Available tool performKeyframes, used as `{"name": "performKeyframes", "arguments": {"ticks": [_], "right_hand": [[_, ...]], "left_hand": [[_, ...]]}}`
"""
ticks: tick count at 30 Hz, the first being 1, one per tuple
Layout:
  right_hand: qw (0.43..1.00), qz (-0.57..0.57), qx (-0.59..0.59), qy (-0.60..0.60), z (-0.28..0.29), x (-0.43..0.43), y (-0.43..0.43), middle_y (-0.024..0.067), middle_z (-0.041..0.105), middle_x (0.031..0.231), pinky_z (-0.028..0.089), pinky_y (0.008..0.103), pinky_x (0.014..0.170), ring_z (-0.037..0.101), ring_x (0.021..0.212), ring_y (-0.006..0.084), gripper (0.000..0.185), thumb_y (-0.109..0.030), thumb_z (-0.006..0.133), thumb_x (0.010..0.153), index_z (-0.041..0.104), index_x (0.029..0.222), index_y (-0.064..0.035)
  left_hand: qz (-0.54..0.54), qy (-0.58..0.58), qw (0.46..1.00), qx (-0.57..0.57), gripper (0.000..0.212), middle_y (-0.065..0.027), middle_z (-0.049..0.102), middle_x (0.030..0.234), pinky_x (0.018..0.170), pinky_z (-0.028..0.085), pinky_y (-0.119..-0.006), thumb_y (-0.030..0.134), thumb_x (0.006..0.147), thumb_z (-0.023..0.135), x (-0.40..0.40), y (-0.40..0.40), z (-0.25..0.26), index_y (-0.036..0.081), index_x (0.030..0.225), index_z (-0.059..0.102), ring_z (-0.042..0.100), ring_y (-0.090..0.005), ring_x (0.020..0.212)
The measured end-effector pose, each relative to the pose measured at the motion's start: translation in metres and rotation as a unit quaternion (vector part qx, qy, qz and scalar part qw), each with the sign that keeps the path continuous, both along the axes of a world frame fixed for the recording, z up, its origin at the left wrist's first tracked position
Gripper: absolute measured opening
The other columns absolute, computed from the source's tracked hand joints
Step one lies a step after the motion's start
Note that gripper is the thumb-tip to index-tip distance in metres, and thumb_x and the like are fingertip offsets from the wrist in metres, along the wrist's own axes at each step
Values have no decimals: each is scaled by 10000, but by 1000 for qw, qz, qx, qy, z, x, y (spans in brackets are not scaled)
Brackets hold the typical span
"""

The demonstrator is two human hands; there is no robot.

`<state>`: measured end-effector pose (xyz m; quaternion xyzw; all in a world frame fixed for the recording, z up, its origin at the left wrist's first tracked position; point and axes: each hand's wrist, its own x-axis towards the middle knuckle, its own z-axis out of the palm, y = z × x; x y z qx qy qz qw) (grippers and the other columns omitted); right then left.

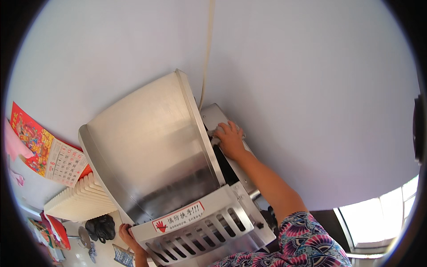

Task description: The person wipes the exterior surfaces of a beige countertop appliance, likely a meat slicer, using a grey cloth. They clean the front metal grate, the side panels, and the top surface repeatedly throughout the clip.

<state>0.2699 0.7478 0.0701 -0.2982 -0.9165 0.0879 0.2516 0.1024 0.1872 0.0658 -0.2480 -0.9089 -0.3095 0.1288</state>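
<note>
A large stainless steel machine with a curved sheet-metal hopper (pixel 150 133) fills the middle of the view. On its near side sits a slotted metal guard (pixel 200 233) with a warning sticker (pixel 178 217) showing a red hand. My right hand (pixel 230 138) reaches past the hopper to the machine's side housing (pixel 213 115), its fingers on a greyish-white cloth or wad (pixel 215 137); how firmly it holds this is not clear. At the guard's lower left corner, my left hand (pixel 128 235) rests against the metal edge, its fingers partly hidden.
A pale cable (pixel 206 63) runs down the wall behind the machine. To the left are a red wall calendar (pixel 43 150), a row of stacked cream-coloured trays or containers (pixel 80 200), a black plastic bag (pixel 101 228) and a round metal object (pixel 84 237). A bright window (pixel 373 220) is at lower right.
</note>
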Motion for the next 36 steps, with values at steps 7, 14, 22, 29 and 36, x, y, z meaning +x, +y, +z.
{"name": "performKeyframes", "arguments": {"ticks": [7,14,22,29,36], "right_hand": [[990,-66,-107,-57,32,126,-112,63,423,1470,204,843,1019,230,1472,435,425,57,626,789,647,1129,-196],[940,-268,-209,27,14,143,-170,127,300,1589,200,846,1033,95,1500,520,416,27,658,788,678,1113,-231],[717,-476,-320,396,-45,155,-145,319,429,1314,421,552,1015,455,1224,488,516,8,636,808,538,1287,-156],[925,-285,-191,165,9,154,-204,278,548,1340,369,515,1099,422,1300,527,452,84,519,785,689,1131,-154],[968,-217,-104,74,9,148,-188,147,441,1530,374,643,1044,337,1402,497,402,61,608,738,722,1014,-209]], "left_hand": [[7,-75,996,56,274,-223,530,1312,1034,397,-463,101,984,529,-9,0,-13,-46,1214,555,508,-393,1178],[-22,-24,999,-2,299,-243,530,1325,1059,380,-475,44,946,536,1,3,3,-52,1227,567,498,-422,1206],[-24,-6,1000,16,271,-241,548,1290,1033,390,-484,58,932,567,1,9,2,-66,1173,576,519,-427,1164],[-8,-25,999,21,299,-243,534,1310,1052,379,-485,58,921,581,7,10,3,-67,1192,563,505,-427,1199],[-17,-10,1000,-3,311,-240,530,1301,1055,376,-481,63,924,571,2,5,3,-68,1204,551,494,-422,1209]]}}
